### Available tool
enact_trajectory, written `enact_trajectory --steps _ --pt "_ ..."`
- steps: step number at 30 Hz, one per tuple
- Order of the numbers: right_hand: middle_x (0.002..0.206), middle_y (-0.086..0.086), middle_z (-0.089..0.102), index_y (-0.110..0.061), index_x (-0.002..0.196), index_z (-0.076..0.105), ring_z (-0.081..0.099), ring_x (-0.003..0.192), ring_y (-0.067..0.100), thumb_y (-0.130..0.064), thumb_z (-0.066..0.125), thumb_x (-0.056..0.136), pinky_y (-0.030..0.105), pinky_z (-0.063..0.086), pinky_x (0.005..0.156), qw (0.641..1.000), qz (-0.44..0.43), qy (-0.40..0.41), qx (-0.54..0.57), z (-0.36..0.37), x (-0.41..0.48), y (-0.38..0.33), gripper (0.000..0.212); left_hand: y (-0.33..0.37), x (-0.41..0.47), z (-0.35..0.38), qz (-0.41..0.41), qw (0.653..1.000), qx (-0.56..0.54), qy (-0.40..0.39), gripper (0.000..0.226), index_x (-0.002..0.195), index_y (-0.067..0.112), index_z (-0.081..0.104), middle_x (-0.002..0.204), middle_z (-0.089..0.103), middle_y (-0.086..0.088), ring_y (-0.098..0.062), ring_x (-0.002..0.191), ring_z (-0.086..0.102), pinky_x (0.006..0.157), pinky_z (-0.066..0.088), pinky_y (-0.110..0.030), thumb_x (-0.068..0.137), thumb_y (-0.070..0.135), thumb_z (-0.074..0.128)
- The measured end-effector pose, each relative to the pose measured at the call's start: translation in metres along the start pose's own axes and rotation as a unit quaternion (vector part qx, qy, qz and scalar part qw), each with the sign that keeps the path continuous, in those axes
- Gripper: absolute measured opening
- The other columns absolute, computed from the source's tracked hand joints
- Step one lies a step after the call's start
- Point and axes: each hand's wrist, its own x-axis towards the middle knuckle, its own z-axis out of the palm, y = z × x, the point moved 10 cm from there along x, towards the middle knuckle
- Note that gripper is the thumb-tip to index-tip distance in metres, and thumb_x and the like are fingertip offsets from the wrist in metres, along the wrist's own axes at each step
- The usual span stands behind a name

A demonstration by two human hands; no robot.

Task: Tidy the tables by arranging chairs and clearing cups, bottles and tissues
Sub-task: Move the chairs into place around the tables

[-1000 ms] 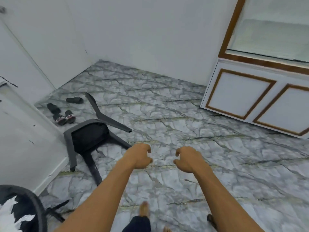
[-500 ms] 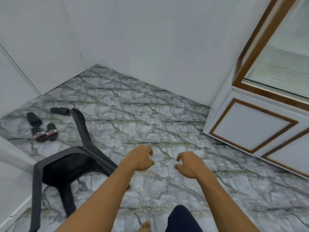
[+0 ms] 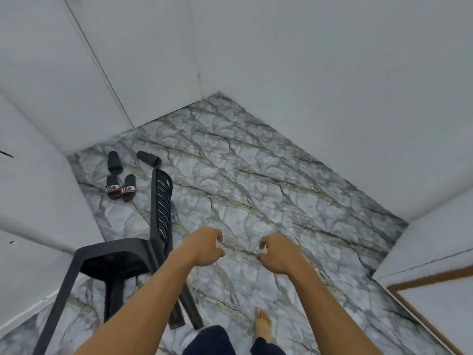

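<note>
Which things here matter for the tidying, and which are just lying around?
For the job: black chair, tipped over on the floor; left hand and right hand, both empty.
Lying about: four black slippers by the wall; white cabinet.

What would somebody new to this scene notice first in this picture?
A black plastic chair lies tipped over on the marbled floor at lower left. Centre frame, the left hand and right hand are held out, holding nothing. Black slides sit by the far-left wall.
</note>
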Motion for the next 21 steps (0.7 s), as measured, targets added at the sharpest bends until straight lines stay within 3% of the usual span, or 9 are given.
enact_trajectory --steps 9,21 --pt "0.128 0.004 0.06 -0.019 0.129 0.059 0.058 0.112 0.02 -0.044 0.061 0.092 0.027 0.046 0.086 0.987 -0.141 -0.065 -0.048 -0.061 0.172 -0.128 0.045 -0.1 0.084 -0.102 -0.108 0.99 -0.079 0.05 0.051 0.135 0.024 0.054 0.145 0.048 -0.003 -0.024 0.128 0.05 0.103 0.046 -0.042 0.09 0.047 0.062" --pt "0.121 0.004 0.063 -0.021 0.125 0.061 0.06 0.107 0.021 -0.044 0.062 0.09 0.035 0.05 0.09 0.967 -0.203 -0.118 -0.096 -0.1 0.402 -0.299 0.041 -0.259 0.229 -0.24 -0.168 0.968 -0.162 0.097 0.047 0.129 0.023 0.06 0.136 0.057 -0.003 -0.023 0.12 0.056 0.098 0.049 -0.039 0.085 0.042 0.065"
